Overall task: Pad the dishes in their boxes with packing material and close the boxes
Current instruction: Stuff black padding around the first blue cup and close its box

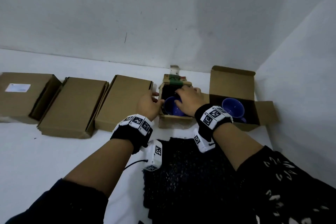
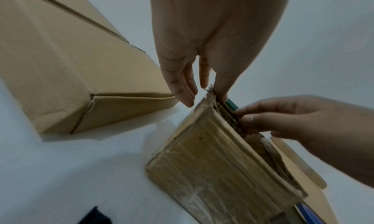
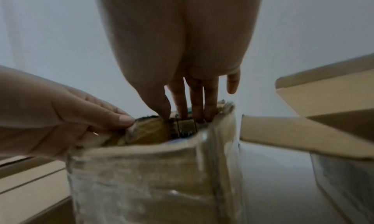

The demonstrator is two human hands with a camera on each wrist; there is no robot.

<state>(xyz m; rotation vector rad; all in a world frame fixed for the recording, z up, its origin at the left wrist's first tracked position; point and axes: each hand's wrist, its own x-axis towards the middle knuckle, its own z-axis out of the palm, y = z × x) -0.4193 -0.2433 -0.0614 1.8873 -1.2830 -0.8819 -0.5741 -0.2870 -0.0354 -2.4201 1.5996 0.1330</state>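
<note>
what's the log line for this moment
left hand grips taped box left wall | right hand at its far flap, grip unclear | blue mug inside | second open box at right

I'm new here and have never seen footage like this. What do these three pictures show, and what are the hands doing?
No machine here: a person works with two bare hands, wearing marker-covered wristbands. The wide picture comes from a camera on the head, looking down; the other two come from a camera on each wrist, looking along the fingers. On the white surface lie three closed cardboard boxes at the left, a worn taped box in the middle with a blue mug inside, and an open box at the right holding a second blue mug. The left hand grips the worn box's left wall at the rim. The right hand reaches across the opening, fingers at the far flap; whether it pinches that flap is unclear.
</note>
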